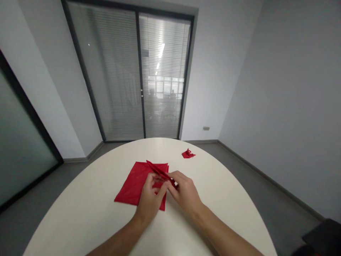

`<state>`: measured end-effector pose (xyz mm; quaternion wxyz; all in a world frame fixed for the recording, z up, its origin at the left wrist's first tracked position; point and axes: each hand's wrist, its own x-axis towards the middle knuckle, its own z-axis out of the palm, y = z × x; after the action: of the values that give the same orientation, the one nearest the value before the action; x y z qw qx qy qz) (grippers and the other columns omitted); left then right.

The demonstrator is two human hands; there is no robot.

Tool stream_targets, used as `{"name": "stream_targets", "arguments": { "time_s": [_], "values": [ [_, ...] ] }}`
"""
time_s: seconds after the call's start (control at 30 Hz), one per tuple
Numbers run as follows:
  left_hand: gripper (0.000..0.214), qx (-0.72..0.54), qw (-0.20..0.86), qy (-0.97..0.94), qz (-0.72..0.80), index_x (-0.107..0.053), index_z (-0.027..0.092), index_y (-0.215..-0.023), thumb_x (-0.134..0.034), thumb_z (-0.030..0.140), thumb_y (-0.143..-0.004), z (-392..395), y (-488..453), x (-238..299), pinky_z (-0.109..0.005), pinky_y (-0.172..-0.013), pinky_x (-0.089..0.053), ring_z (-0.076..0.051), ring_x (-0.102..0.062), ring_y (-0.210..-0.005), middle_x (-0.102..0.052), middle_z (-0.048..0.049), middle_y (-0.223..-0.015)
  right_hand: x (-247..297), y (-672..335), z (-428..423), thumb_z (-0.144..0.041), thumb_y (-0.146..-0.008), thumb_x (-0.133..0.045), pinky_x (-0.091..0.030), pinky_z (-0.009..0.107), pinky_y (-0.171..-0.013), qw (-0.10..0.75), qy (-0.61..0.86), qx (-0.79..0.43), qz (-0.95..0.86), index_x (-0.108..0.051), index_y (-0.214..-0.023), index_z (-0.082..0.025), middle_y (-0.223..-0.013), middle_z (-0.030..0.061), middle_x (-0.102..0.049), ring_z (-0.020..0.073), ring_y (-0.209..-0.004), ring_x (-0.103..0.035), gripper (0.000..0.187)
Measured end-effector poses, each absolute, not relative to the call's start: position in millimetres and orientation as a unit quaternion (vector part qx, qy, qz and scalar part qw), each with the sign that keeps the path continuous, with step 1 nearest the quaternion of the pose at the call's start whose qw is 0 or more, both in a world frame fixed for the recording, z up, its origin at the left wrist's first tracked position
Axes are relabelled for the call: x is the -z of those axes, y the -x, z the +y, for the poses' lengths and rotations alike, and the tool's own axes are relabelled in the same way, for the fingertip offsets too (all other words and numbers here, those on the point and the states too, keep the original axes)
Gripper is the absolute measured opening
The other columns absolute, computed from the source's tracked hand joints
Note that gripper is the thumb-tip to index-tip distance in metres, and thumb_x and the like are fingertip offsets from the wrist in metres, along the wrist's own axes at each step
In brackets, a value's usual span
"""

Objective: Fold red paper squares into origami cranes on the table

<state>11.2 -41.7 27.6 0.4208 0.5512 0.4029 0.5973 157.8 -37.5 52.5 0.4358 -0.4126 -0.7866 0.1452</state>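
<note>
Between my two hands is a folded piece of red paper (pixel 157 170), a narrow strip tilted up from the table. My left hand (pixel 152 192) has its fingers curled round the lower side of the strip, its thumb reaching toward the right hand. At the strip's right end, my right hand (pixel 185 188) pinches it between thumb and fingers. Beneath them, flat on the table, lie red paper sheets (pixel 130 185), partly covered by my left hand. How the folds run inside my fingers is hidden.
All this is on a round white table (pixel 101 220). A small folded red paper figure (pixel 188 154) stands toward its far right. Beyond the table are a glass door with blinds (pixel 119 78) and grey walls. A dark object (pixel 325 236) shows at the lower right.
</note>
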Motion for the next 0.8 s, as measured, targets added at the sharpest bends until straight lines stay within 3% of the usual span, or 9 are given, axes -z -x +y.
{"name": "stream_targets", "arguments": {
  "time_s": [0.1, 0.2, 0.33, 0.43, 0.53, 0.7, 0.8],
  "values": [
    [0.027, -0.599, 0.437, -0.529, 0.413, -0.056, 0.018, -0.098, -0.066, 0.041, -0.085, -39.0, -11.9, -26.8, -0.032, -0.079, -0.055, -0.022, -0.069, -0.094, -0.070, -0.0074, -0.100, -51.6, -155.2, -40.3, -0.017, -0.091, -0.054, -0.052, 0.034, -0.075, 0.415, 0.399, -0.114, -0.809, -0.065, -0.126, -0.026, -0.098, 0.0074, -0.070, 0.0206, -0.081, -0.064, 0.038],
    [0.025, -0.609, 0.437, -0.515, 0.415, -0.058, 0.019, -0.089, -0.065, 0.043, -0.086, -34.6, -9.2, -27.2, -0.030, -0.076, -0.055, -0.020, -0.069, -0.085, -0.071, -0.0048, -0.091, -51.6, -151.2, -41.4, -0.017, -0.087, -0.059, -0.053, 0.034, -0.076, 0.428, 0.401, -0.158, -0.794, -0.063, -0.128, -0.026, -0.100, 0.0067, -0.069, 0.0210, -0.085, -0.063, 0.042],
    [0.028, -0.603, 0.434, -0.517, 0.426, -0.060, 0.019, -0.088, -0.062, 0.046, -0.087, -34.2, -7.1, -27.3, -0.027, -0.066, -0.054, -0.017, -0.067, -0.071, -0.070, -0.0026, -0.085, -52.1, -148.6, -39.7, -0.024, -0.095, -0.054, -0.052, 0.032, -0.078, 0.469, 0.387, -0.249, -0.754, -0.068, -0.115, -0.025, -0.105, 0.0065, -0.069, 0.0208, -0.094, -0.063, 0.025],
    [0.029, -0.595, 0.425, -0.524, 0.437, -0.060, 0.018, -0.085, -0.063, 0.047, -0.087, -37.0, -7.7, -26.3, -0.025, -0.061, -0.052, -0.015, -0.064, -0.062, -0.068, -0.0010, -0.078, -48.3, -148.9, -36.7, -0.033, -0.099, -0.048, -0.051, 0.030, -0.070, 0.506, 0.401, -0.305, -0.700, -0.065, -0.119, -0.024, -0.094, 0.0054, -0.070, 0.0190, -0.083, -0.064, 0.027],
    [0.028, -0.593, 0.419, -0.529, 0.439, -0.059, 0.018, -0.082, -0.063, 0.046, -0.086, -38.4, -8.3, -25.6, -0.025, -0.060, -0.052, -0.014, -0.062, -0.060, -0.066, 0.0005, -0.073, -43.6, -149.8, -34.4, -0.036, -0.099, -0.048, -0.049, 0.028, -0.064, 0.533, 0.406, -0.322, -0.669, -0.058, -0.124, -0.023, -0.087, 0.0033, -0.068, 0.0171, -0.073, -0.062, 0.030],
    [0.025, -0.591, 0.418, -0.536, 0.434, -0.060, 0.019, -0.083, -0.063, 0.044, -0.087, -37.4, -7.5, -24.2, -0.025, -0.063, -0.054, -0.015, -0.063, -0.066, -0.067, -0.0005, -0.079, -42.4, -149.9, -33.8, -0.032, -0.091, -0.061, -0.051, 0.031, -0.071, 0.518, 0.413, -0.291, -0.691, -0.062, -0.118, -0.023, -0.111, 0.0073, -0.068, 0.0182, -0.080, -0.062, 0.029],
    [0.025, -0.590, 0.413, -0.539, 0.437, -0.060, 0.019, -0.083, -0.061, 0.043, -0.089, -37.8, -6.8, -24.1, -0.024, -0.062, -0.053, -0.014, -0.062, -0.065, -0.066, -0.0003, -0.078, -42.9, -149.5, -33.5, -0.029, -0.087, -0.064, -0.051, 0.032, -0.071, 0.518, 0.421, -0.293, -0.685, -0.062, -0.117, -0.022, -0.107, 0.0065, -0.069, 0.0179, -0.076, -0.061, 0.030]
  ]
}}
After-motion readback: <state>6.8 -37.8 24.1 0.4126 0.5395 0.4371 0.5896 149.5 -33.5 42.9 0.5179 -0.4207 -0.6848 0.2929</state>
